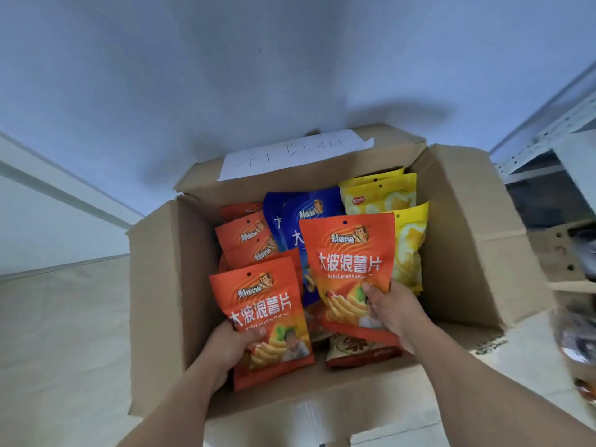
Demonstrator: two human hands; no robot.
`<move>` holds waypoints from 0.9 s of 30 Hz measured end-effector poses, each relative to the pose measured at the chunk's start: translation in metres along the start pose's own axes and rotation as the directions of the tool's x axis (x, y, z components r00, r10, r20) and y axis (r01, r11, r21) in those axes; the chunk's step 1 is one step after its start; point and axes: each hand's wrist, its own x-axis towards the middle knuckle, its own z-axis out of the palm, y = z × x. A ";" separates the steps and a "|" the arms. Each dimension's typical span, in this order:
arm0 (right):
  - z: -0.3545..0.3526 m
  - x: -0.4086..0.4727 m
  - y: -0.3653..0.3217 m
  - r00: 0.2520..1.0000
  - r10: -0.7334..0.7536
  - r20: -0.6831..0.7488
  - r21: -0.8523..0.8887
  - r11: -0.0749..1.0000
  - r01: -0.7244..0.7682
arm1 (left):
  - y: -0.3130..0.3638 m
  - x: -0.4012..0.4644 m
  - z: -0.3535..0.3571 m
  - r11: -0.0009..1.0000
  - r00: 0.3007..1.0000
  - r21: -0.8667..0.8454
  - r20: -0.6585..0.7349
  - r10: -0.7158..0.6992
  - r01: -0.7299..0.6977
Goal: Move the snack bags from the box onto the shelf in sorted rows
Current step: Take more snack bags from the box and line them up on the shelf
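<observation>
An open cardboard box (154, 285) stands on the floor in front of me, filled with snack bags. My left hand (230, 345) grips an orange chip bag (264, 314) by its lower left corner, lifted above the box's left side. My right hand (395, 309) grips a second orange chip bag (350, 262) by its lower right edge, held upright over the middle. Beneath them lie more orange bags (246, 240), blue bags (296, 217), yellow bags (387, 195) and a red-brown bag (358, 351).
A white paper label (290, 153) is taped on the far flap. The metal shelf (545, 130) stands at the right edge, with dark items on its lower levels. Pale floor (64, 333) spreads to the left, a white wall behind.
</observation>
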 end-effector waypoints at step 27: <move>-0.272 -0.422 0.005 0.746 -0.129 -0.653 0.309 0.854 0.419 | 0.152 -0.391 0.164 0.733 0.510 0.170 0.817 0.270 -0.659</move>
